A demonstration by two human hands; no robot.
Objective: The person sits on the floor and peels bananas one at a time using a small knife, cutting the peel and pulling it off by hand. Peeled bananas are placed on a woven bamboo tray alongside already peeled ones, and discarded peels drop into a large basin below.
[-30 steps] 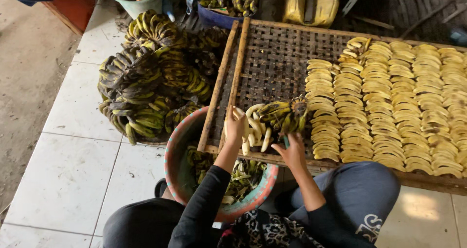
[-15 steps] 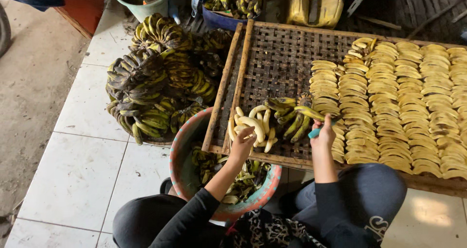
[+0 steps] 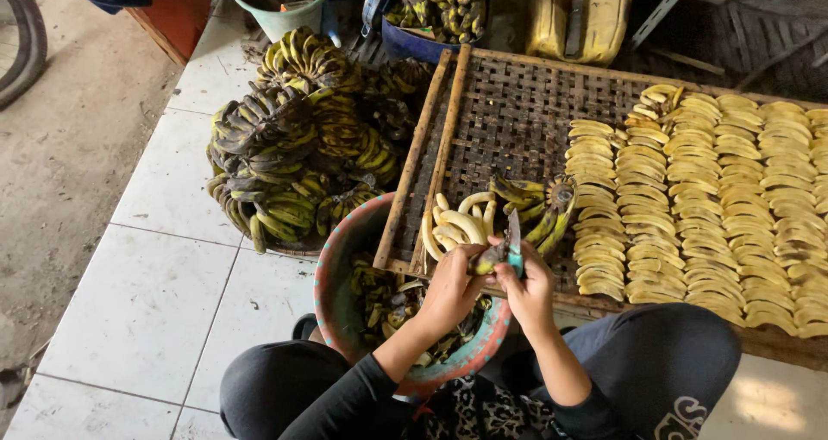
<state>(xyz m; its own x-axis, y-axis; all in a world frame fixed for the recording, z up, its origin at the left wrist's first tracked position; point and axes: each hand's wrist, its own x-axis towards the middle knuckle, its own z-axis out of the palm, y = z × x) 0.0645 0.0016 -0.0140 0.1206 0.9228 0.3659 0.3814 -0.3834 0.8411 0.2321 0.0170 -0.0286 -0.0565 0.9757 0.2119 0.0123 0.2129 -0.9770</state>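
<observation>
Woven drying rack [image 3: 517, 121] lined with peeled slices, pile of bananas [image 3: 293, 147] alongside, peel-filled basin [image 3: 332, 276] below, and over the rack's near edge the left hand [image 3: 448, 289] grips a banana [image 3: 485, 260] while the right hand [image 3: 528, 289] clasps a small knife [image 3: 514, 237] touching it.

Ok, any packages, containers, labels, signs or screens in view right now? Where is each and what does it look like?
No signs or screens, and no readable labels.
Yellow jerrycan: top centre, beyond the woven tray, flat-sided plastic.
Blue tub: top centre, left of the jerrycan, filled with dark bananas.
Pale green bucket: top left, round.
Round basin: under the tray's near corner, teal and pink rim, holding peels.
</observation>
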